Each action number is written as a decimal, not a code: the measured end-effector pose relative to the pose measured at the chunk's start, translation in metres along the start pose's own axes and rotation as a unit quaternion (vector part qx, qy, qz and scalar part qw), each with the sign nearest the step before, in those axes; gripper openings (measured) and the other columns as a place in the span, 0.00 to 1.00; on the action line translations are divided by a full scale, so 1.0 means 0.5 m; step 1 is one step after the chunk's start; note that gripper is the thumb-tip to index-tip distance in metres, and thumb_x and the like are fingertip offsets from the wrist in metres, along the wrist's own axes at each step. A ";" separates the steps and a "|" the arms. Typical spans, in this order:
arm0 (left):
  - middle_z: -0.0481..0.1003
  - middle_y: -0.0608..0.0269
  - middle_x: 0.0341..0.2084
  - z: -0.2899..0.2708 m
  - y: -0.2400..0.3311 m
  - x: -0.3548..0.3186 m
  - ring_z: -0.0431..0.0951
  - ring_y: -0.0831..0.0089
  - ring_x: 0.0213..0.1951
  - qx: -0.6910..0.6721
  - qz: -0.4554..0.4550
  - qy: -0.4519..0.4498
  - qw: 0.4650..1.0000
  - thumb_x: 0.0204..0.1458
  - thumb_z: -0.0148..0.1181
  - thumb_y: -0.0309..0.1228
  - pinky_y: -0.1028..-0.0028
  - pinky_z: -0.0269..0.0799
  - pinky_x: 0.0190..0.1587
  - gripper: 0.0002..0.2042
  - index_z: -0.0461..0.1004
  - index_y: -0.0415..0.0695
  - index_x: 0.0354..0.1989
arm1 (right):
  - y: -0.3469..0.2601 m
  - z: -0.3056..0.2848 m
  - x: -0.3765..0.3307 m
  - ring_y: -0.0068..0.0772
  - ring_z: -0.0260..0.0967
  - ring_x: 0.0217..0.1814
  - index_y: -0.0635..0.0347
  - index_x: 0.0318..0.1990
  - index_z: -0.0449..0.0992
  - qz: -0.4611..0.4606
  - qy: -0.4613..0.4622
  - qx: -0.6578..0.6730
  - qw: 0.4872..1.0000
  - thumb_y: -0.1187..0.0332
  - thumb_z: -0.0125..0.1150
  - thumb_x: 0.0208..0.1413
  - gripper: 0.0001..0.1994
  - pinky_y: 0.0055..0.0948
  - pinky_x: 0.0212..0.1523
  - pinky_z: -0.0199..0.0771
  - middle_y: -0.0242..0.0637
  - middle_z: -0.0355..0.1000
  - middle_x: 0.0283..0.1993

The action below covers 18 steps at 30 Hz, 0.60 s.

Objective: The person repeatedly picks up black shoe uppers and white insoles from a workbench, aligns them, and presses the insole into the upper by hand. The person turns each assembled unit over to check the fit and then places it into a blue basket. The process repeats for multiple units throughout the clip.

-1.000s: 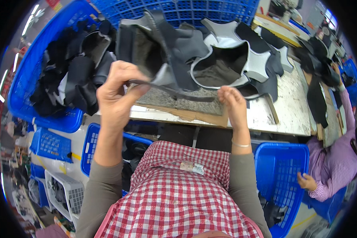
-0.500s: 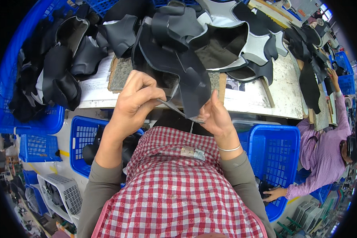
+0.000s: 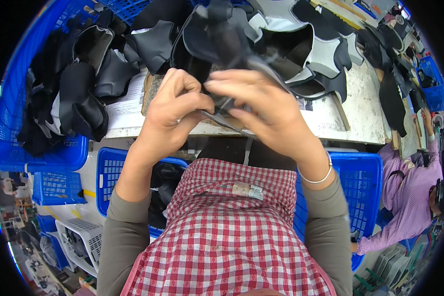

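Observation:
My left hand point(image 3: 170, 113) is closed in a pinch on the edge of a black leather shoe upper point(image 3: 227, 122), held just above the front edge of the bench. Over the same upper sweeps my right hand point(image 3: 271, 113), blurred, its fingers stretched out and the thumb apart from them. I cannot tell whether the right fingers touch the material. Part of the upper is hidden behind the hands, and its far end smears with motion. More black uppers with pale grey linings point(image 3: 325, 56) lie heaped on the bench beyond.
The white workbench point(image 3: 357, 116) carries a printed sheet point(image 3: 126, 111). A blue crate point(image 3: 5, 143) of black uppers stands at left, a blue basket point(image 3: 103, 185) below it. Another blue basket point(image 3: 367, 197) is at right, near a co-worker in a checked pink top point(image 3: 412, 185).
My right hand has left the lower edge of the upper and swung up and inward across it, fingers now extended. My left hand keeps its pinch. The whole view has shifted slightly.

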<state>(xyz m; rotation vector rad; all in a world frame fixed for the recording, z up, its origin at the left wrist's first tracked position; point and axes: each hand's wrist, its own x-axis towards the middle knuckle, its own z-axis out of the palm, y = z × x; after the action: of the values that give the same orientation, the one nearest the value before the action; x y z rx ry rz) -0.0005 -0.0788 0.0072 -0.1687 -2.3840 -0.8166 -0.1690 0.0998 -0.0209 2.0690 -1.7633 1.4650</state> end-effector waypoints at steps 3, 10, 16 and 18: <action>0.65 0.59 0.31 0.028 -0.001 0.011 0.69 0.60 0.38 0.059 0.036 -0.015 0.997 0.36 0.65 0.12 0.66 0.67 0.41 0.15 0.79 0.42 0.34 | 0.016 0.003 0.010 0.38 0.77 0.44 0.51 0.57 0.76 0.029 0.019 -0.271 0.962 0.78 0.73 0.40 0.31 0.33 0.41 0.81 0.30 0.80 0.51; 0.65 0.58 0.31 0.084 -0.026 -0.025 0.69 0.58 0.38 0.070 0.032 0.062 0.995 0.31 0.61 0.11 0.65 0.67 0.41 0.18 0.79 0.41 0.34 | 0.087 -0.012 -0.027 0.33 0.77 0.33 0.56 0.50 0.77 -0.027 0.072 -0.301 0.950 0.78 0.70 0.42 0.22 0.29 0.30 0.80 0.28 0.83 0.40; 0.66 0.58 0.32 0.087 -0.059 -0.074 0.72 0.58 0.38 0.088 0.033 0.099 0.991 0.26 0.59 0.10 0.65 0.71 0.42 0.22 0.80 0.39 0.36 | 0.044 -0.028 -0.047 0.29 0.76 0.29 0.53 0.37 0.82 -0.075 -0.021 -0.294 0.952 0.74 0.67 0.45 0.09 0.26 0.27 0.76 0.27 0.82 0.33; 0.67 0.58 0.32 0.102 -0.061 -0.097 0.73 0.58 0.39 0.100 0.056 0.103 0.988 0.26 0.58 0.10 0.64 0.72 0.42 0.23 0.80 0.39 0.36 | 0.026 -0.024 -0.060 0.27 0.75 0.31 0.52 0.37 0.83 -0.058 -0.039 -0.299 0.952 0.72 0.67 0.43 0.10 0.26 0.26 0.75 0.26 0.80 0.31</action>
<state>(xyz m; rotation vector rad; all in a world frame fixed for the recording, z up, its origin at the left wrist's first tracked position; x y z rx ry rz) 0.0038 -0.0698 -0.0688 -0.1289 -2.2210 -0.5115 -0.1837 0.1243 -0.0407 1.8728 -1.7786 0.6964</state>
